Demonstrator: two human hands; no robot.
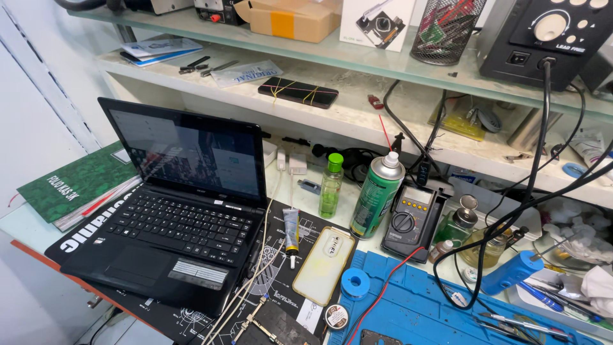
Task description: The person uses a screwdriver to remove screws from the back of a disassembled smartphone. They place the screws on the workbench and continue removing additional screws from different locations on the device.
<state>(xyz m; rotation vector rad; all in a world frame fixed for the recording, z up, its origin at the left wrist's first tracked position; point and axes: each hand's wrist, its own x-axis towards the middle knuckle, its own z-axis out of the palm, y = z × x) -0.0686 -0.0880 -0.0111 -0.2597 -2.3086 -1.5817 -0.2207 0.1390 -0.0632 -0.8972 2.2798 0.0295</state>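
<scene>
Neither of my hands is in view. An open black laptop [182,211] sits on the left of the bench with its screen lit. To its right lie a small glue tube [291,229] and a clear yellowed phone case [324,265] on a black printed mat [287,300]. A blue work mat [415,306] covers the right part of the bench, with a blue solder spool [355,283] at its left edge. Behind them stand a green spray can [377,195], a green plastic bottle [331,185] and a multimeter [408,220].
A green book [80,185] lies left of the laptop. A blue-handled tool [511,271] and black cables [536,172] cross the right side. A soldering station [552,38], mesh cup [445,29] and boxes stand on the glass shelf. A banded phone [298,92] rests on the lower shelf.
</scene>
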